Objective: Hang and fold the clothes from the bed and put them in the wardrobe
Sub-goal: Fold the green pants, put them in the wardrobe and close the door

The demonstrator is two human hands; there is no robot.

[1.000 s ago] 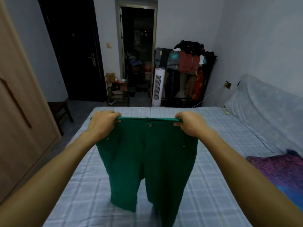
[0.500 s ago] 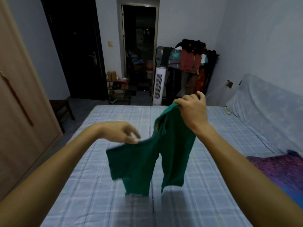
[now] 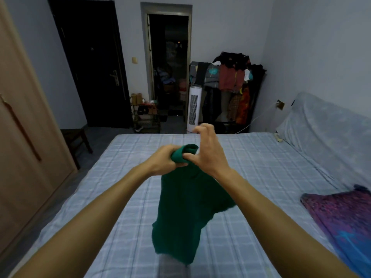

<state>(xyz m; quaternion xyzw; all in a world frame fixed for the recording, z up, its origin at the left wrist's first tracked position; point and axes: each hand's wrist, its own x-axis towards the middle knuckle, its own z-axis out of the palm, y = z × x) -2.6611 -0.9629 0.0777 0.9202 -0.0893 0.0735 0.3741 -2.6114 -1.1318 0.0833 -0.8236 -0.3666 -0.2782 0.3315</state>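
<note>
Green shorts hang folded in half lengthwise above the checked blue bed. My left hand is closed around the bunched waistband at the top. My right hand is right beside it, its thumb touching the fabric and its fingers spread and curled upward. The shorts' legs dangle toward the sheet. The wooden wardrobe stands along the left side of the room with its doors closed.
A purple and blue cloth lies on the bed's right side near a covered pillow. Past the bed's foot are a white tower fan, a loaded clothes rack, a shoe shelf and a dark stool.
The shorts were spread wide by the waistband between both hands. The hands came together, folding the shorts in half; my left hand now holds the waistband and my right fingers have loosened.
</note>
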